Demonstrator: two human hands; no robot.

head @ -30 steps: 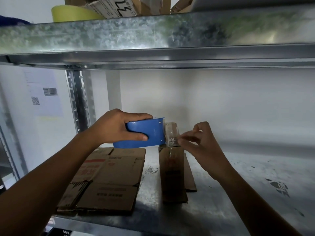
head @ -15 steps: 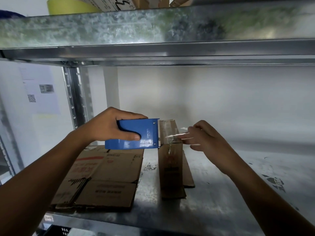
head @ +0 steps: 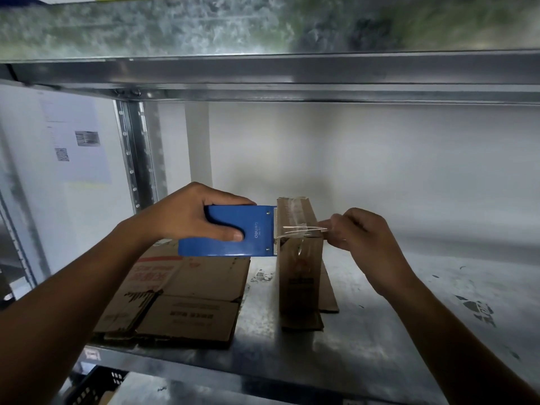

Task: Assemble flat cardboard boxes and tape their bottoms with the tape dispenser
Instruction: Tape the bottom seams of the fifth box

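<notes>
Head view, bench shelf. The left hand (head: 187,217), left of the upright box (head: 298,273), grips a blue tape dispenser (head: 233,232): thumb underneath at the front, fingers curled over its top. The dispenser's toothed right end meets the upper left edge of the upright box. From that end a clear strip of tape (head: 301,229), bunched into a narrow band, runs across the front top corner of the upright box. Just right of the box the right hand (head: 365,238) pinches the strip's free end, fingers curled in. More clear tape lies along the box's top face.

Surroundings: far left of the upright box a paper sheet (head: 76,135) hangs on the wall, then a perforated metal post (head: 137,153). Lower left of the box, below shelf level, part of a black crate (head: 96,384) shows. Flat boxes (head: 181,296) lie stacked directly left of the upright box, under the dispenser. A flat cardboard piece (head: 328,290) lies against its right side. All rest on a metal shelf (head: 380,346), stained to the right of the box; an upper shelf (head: 263,30) spans overhead.

Writing: the sheet carries a square code and small print, unreadable. The dispenser reads "deli" near its right end. Red and black print on the flat boxes and the upright box is too blurred to read.
</notes>
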